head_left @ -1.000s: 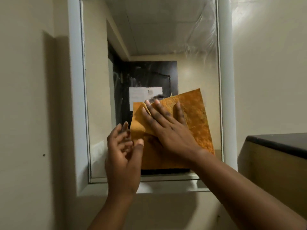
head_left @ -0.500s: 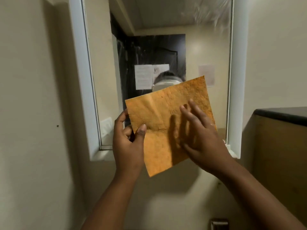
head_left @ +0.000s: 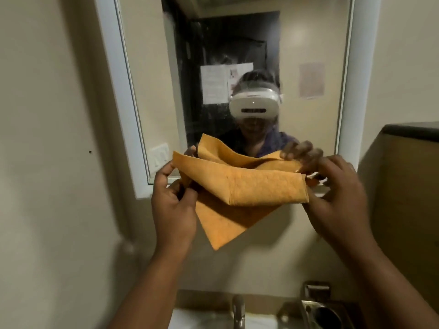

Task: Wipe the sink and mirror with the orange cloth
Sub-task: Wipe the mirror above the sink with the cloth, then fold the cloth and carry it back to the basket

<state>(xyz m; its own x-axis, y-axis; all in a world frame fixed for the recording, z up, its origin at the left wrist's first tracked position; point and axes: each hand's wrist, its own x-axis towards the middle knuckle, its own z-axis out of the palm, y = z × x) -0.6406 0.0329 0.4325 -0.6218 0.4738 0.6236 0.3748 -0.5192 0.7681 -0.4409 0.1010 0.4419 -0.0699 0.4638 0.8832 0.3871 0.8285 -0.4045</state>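
At the bottom edge, nearest the camera, a metal tap [head_left: 238, 309] rises over the pale rim of the sink [head_left: 202, 319], with a steel holder [head_left: 318, 305] to its right. Above them both forearms reach up. The left hand [head_left: 172, 205] pinches the left edge of the orange cloth [head_left: 240, 193] between thumb and fingers, and the right hand [head_left: 337, 198] grips its right end. The cloth hangs folded between them in mid-air, one corner pointing down, just in front of the lower edge of the white-framed mirror [head_left: 308, 43], whose glass looks smeared.
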